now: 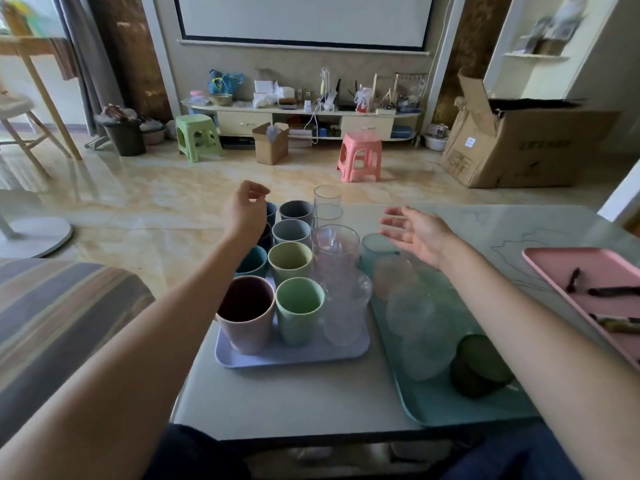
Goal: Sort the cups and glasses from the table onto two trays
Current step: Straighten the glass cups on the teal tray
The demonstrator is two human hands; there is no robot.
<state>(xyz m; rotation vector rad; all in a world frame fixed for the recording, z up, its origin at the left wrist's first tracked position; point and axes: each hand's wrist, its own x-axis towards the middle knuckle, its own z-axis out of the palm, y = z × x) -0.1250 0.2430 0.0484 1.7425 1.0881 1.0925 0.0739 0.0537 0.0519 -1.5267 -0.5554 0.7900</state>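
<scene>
A person seated at a low tabletop [294, 403] reaches both bare arms out over two trays of drinkware. The left hand [244, 211] hovers above the far left corner of the lavender tray [291, 355], its fingers loosely curled and its grip holding nothing; the dark blue cups [268, 223] sit directly beneath it, not touched. The right hand [417, 233] hangs palm-up with fingers spread in a wide grip, also holding nothing, just above and behind a blue cup [375, 251] at the far end of the teal tray [436, 403].

On the lavender tray stand coloured cups in rows: a pink cup [246, 313] and a green cup [299, 315] nearest the person, a yellow-green cup [290, 266] and grey cups [292, 230] behind them. Clear glasses [337, 258] line the tray's right edge, between the coloured cups and the teal tray. The teal tray holds more clear glasses [415, 317] and a dark green cup [481, 367] lying on its side. A pink tray [554, 271] with dark items on it rests at the far right, well apart from both hands.
</scene>
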